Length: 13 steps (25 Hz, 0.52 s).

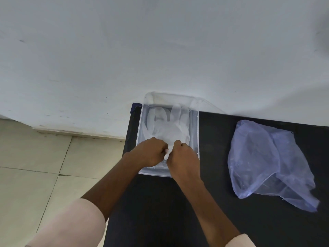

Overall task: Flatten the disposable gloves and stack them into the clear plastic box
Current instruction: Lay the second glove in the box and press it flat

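- Floor (35,157) of pale tiles fills the left side, meeting a white wall (160,50) that runs across the whole far half of the view.
- Left hand (149,152) is curled narrow over the near end of the clear plastic box (195,125), fingertips pinching the cuff of a white disposable glove (167,125); a pale sleeve covers the upper arm.
- The glove lies inside the box, fingers spread toward the far wall, mostly flat; whether other gloves lie beneath it I cannot tell through the cloudy plastic.
- Right hand (183,155) sits just beside the left, also closed tight on the same cuff, the two nearly touching.
- Step in hand, as I judge it: laying and smoothing this glove into the box. The next move likely calls for letting the cuff go flat against the box floor without dragging the fingers out of line, then reaching right for more.
- The box stands at the far left corner of a black table (213,202), its clear lid (195,100) apparently propped behind it against the wall.
- A crumpled bluish translucent plastic bag (263,161) lies well apart to the right on the table; its contents cannot be made out.
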{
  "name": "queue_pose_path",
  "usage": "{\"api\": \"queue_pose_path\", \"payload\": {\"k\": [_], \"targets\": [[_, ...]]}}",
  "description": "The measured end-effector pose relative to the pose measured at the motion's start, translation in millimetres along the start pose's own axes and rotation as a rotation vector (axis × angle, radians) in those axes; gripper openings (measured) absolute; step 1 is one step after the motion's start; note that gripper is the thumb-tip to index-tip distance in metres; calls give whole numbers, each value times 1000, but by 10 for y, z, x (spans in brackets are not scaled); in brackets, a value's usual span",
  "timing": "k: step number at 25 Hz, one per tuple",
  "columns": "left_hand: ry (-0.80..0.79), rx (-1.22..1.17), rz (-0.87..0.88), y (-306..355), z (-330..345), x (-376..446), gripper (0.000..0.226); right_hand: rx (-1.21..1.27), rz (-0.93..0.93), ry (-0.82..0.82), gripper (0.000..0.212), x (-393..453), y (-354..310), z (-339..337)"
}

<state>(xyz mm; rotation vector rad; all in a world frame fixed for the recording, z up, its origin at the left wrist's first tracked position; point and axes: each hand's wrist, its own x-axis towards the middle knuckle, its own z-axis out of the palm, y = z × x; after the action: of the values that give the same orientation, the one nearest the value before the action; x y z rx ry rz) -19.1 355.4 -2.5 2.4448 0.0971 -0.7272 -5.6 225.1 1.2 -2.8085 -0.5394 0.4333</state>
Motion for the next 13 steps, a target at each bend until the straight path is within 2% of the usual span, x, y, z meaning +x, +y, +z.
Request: {"api": "queue_pose_path", "payload": {"k": [2, 6, 9, 13], "targets": [[-27, 116, 23, 13, -2, -26, 33, -47, -11, -53, 19, -21, -4, -20], [-146, 553, 88, -15, 20, -72, 48, -146, -39, -197, 29, -75, -31, -90], [-170, 657, 116, -50, -4, -126, 61, -223, -41, -300, 42, -97, -28, -146], [-127, 636, 162, -88, -120, -196, 47, -298, -95, -375, 35, -82, -3, -210]]}}
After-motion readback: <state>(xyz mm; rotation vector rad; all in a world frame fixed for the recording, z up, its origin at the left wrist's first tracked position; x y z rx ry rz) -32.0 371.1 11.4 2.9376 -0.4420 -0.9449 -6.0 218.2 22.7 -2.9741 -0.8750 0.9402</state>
